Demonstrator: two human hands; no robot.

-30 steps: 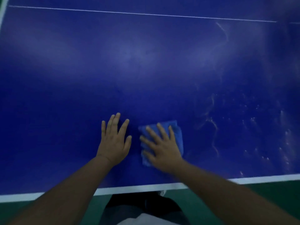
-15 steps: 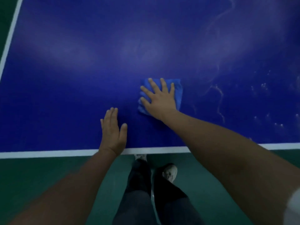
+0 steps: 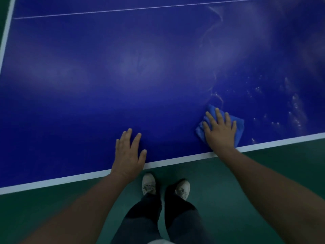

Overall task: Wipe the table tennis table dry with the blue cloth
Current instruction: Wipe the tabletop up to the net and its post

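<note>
The right hand (image 3: pixel 219 132) presses the cloth (image 3: pixel 240 126) flat at the tabletop's (image 3: pixel 105 85) front edge, grip open. The left hand (image 3: pixel 129 153) rests flat, also open. Unpinched, the cloth may bunch or slide off the edge, smearing the droplets (image 3: pixel 295 106) beside it.

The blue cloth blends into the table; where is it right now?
In the head view, the blue cloth lies right of centre, flat under the right hand, just inside the near white edge line.
</note>
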